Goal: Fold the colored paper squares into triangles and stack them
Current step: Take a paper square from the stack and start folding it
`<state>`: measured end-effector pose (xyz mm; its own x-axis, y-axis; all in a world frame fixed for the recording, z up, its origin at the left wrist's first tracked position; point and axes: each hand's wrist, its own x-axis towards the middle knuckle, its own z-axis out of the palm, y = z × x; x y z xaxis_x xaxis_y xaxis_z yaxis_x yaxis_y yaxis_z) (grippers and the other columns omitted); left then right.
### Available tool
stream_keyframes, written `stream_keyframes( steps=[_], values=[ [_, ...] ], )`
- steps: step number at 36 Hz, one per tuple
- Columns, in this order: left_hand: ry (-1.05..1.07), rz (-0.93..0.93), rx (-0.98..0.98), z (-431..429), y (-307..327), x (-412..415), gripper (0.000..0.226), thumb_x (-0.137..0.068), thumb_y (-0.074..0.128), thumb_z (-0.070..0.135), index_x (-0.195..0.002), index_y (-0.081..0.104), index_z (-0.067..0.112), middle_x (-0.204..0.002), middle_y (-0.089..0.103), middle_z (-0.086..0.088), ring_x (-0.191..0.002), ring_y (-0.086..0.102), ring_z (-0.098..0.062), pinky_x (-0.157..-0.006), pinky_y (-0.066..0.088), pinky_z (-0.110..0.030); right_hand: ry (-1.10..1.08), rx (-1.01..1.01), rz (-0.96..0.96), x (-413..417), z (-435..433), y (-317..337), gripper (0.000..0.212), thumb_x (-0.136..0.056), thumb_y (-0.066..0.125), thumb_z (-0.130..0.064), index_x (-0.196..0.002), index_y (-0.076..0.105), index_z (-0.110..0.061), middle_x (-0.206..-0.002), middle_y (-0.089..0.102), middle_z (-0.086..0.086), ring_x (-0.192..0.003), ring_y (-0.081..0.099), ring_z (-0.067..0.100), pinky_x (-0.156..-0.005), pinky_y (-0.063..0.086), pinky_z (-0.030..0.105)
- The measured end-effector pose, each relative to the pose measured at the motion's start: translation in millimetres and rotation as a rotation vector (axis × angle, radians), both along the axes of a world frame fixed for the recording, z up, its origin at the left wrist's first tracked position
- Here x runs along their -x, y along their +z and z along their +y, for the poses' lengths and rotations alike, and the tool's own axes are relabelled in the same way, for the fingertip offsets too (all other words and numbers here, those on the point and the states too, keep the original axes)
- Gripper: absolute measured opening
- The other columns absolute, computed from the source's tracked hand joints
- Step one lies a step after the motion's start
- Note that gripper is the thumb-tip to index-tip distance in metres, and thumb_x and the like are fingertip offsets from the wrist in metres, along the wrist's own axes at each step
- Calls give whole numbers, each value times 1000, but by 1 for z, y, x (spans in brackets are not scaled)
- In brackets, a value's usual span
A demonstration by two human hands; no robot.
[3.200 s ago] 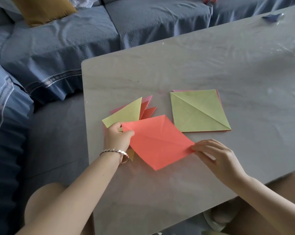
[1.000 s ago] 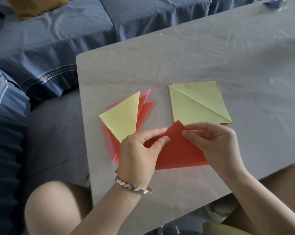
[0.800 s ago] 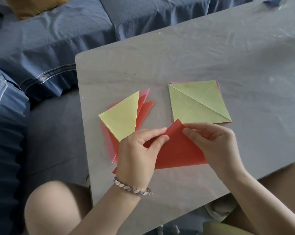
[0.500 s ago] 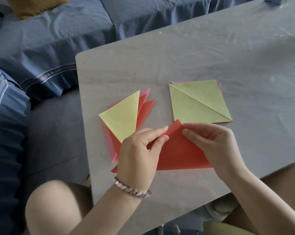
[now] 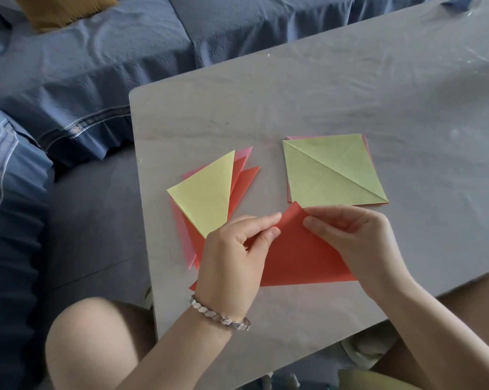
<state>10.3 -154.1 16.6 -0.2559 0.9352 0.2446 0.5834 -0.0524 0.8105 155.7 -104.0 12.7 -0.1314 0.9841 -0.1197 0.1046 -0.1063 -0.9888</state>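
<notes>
We log: folded red paper triangle (image 5: 299, 257) on grey table (image 5: 294, 94), pinched near its apex by left grip (image 5: 232, 257) and right grip (image 5: 358, 240). Yellow-topped paper triangle stack (image 5: 206, 195) beyond left grip; green-topped paper square stack (image 5: 330, 170) beyond right grip.

- red triangle (image 5: 302, 257): thin paper, matt and smooth, crisp along its fold;
- yellow-green triangle (image 5: 206, 198) and yellow-green square (image 5: 330, 170): the same matt paper; the square carries sharp diagonal creases;
- counter (image 5: 322, 94): pale grey, faintly veined top under a clear, glossy, wrinkled film;
- bracelet (image 5: 221, 316): shiny, faceted metal links;
- sofa (image 5: 97, 66): blue quilted cloth, matt and rumpled;
- cushion (image 5: 66, 9): mustard cloth, matt
</notes>
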Motion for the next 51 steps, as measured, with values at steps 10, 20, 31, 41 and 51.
stream_keyframes(
  steps=[10, 20, 31, 41, 51],
  values=[
    [33, -170, 219, 0, 0, 2, 25, -76, 74, 14, -90, 68, 34, -63, 65, 17, -58, 58, 4, -65, 45, -8, 307, -124, -234, -6, 15, 7, 24, -72, 75, -9, -67, 70, -32, -68, 69, -22, -63, 61, -8, -63, 42, 3],
    [81, -314, 300, 11, -7, 18, 28, -79, 67, 4, -61, 65, 26, -53, 65, 7, -48, 60, -11, -52, 53, -24, 532, -764, -699, 10, 38, 5, 8, -79, 68, -20, -84, 74, -17, -85, 72, -5, -82, 64, 11, -78, 48, 27],
    [424, -22, 401, 21, -65, 56, 9, -82, 65, 10, -77, 72, 9, -77, 70, -3, -70, 61, -16, -61, 41, -21, 721, -803, -889, 13, -2, -90, 42, -93, 33, -31, -106, 70, -17, -117, 66, -1, -111, 60, 16, -86, 53, 37],
    [395, 98, 417, 22, -74, 61, 10, -83, 64, 10, -78, 72, 8, -78, 71, -3, -69, 60, -16, -62, 36, -20, 500, -810, -1059, 28, 10, -105, 60, -99, 17, -31, -100, 72, -6, -110, 69, 7, -100, 66, 20, -83, 52, 42],
    [398, 88, 424, 24, -77, 63, 10, -83, 65, 12, -78, 73, 8, -77, 71, -3, -70, 59, -16, -60, 37, -21, 363, -780, -1177, 58, 69, -107, 19, -69, 68, -11, -82, 72, 2, -90, 71, 13, -93, 67, 27, -75, 55, 36]
  ],
)
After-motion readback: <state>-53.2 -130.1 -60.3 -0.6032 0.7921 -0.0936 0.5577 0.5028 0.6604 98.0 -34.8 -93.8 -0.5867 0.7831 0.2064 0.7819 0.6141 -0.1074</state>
